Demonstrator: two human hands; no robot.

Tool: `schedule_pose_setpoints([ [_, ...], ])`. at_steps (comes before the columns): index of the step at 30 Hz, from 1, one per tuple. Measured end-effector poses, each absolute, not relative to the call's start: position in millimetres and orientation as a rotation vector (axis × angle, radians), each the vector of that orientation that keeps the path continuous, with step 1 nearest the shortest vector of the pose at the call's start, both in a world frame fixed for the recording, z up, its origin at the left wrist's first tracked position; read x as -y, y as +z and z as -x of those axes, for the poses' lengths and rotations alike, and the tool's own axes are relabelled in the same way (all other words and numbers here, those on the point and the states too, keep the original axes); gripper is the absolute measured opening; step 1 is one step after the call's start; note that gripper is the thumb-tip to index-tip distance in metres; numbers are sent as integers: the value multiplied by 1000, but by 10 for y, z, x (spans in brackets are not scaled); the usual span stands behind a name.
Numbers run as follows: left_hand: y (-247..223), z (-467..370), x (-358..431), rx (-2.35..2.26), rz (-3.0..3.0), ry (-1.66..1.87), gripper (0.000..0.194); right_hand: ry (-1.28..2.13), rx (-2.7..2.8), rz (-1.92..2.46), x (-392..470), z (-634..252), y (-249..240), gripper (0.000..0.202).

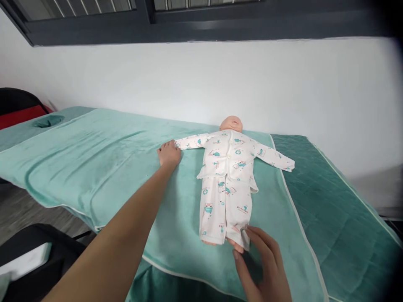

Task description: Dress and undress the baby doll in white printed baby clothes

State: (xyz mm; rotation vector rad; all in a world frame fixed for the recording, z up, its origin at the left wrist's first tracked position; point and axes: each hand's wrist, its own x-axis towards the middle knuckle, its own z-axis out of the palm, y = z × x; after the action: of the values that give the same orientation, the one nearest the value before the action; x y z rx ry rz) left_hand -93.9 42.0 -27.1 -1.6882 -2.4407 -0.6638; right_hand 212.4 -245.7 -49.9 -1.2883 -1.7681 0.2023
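A baby doll point(231, 123) lies on its back on a light green blanket point(122, 138), dressed in a white printed top point(229, 155) and white printed trousers point(213, 205). My left hand point(169, 153) is closed at the cuff of the sleeve on the left of the view; its fingertips are bent under and hard to see. Around the trouser cuff on the right, my right hand point(264, 262) has thumb and fingers apart, the fingertips touching the fabric. The doll's feet show slightly below both cuffs. The other sleeve point(277, 160) stretches out to the right.
The blanket lies over a darker green padded bed point(340, 222) against a white wall point(201, 79). A dark window frame point(201, 29) is above. At the lower left stands a black chair point(47, 247) with a white object point(27, 262) on it. Something red point(22, 117) is at the far left.
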Motion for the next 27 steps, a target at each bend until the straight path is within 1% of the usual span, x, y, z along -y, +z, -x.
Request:
schedule_pose_setpoints([
  [5,-294,945,-431,2421,1685,-687,44,261,1853,1253,2364,-2222,-556,22],
  [8,-297,947,-432,2413,1693,-715,43,274,1835,1211,2371,-2238,-477,18],
  [15,-274,930,-423,2421,1696,-708,40,273,1859,1087,2440,-2339,-281,21],
  [22,-260,926,-431,2424,1700,-686,39,222,1838,1228,2462,-2202,-226,21],
  [27,-264,932,-433,2409,1699,-697,39,218,1857,1199,2508,-2109,-286,20],
])
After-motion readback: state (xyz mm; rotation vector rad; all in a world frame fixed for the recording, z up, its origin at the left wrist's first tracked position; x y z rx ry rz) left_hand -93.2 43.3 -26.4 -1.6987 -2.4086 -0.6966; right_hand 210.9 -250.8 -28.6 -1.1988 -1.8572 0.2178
